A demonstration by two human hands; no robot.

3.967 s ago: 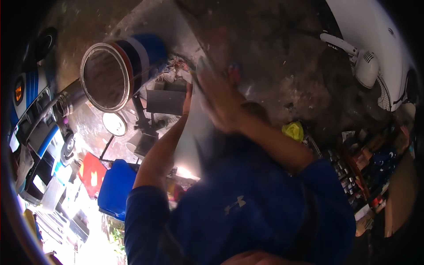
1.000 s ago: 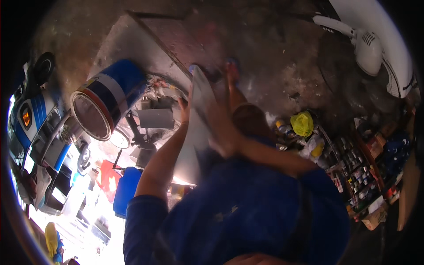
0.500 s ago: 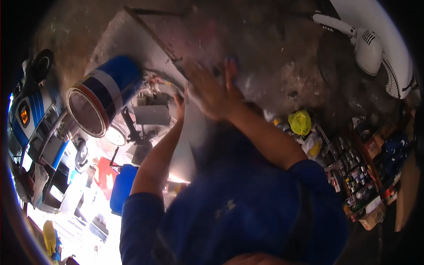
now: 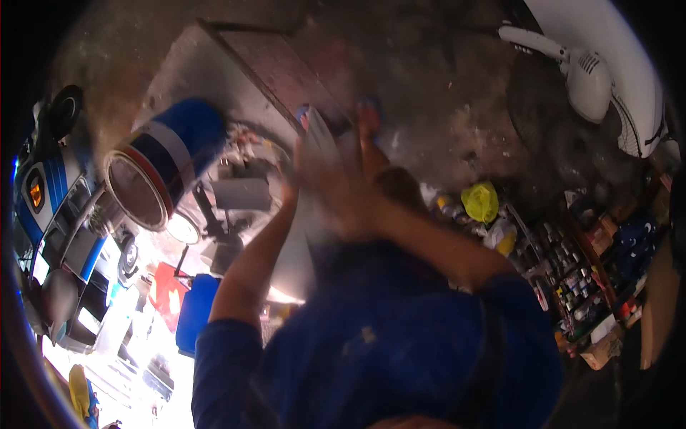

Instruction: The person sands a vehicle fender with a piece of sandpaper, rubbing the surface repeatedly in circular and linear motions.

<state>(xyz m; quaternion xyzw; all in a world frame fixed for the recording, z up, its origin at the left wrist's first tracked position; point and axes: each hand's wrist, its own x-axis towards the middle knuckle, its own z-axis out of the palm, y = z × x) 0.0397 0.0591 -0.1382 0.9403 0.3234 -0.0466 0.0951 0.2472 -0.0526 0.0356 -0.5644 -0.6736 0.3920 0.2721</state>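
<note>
A pale grey, tapering panel (image 4: 291, 261) stands in front of my body, pointing up the view. My left hand (image 4: 289, 184) is at its left edge, gripping it. My right hand (image 4: 336, 193) lies over the panel's face, smeared by motion, so whether it holds anything is unclear. Left of the panel, a large blue, white and orange-banded can (image 4: 171, 154) lies tilted with its rimmed end toward me. Beyond the panel's tip is a board with a dark edge (image 4: 250, 68).
A white vehicle body part (image 4: 589, 93) is at upper right. A yellow bag (image 4: 479, 202) and crowded small containers (image 4: 568, 275) sit at right. A blue plastic container (image 4: 193, 314), red object (image 4: 169, 291) and blue-striped bodywork (image 4: 50, 186) are at left.
My right hand has moved from higher on the panel, half a second ago, back down toward me, now blurred. My left hand stays at the panel's edge.
</note>
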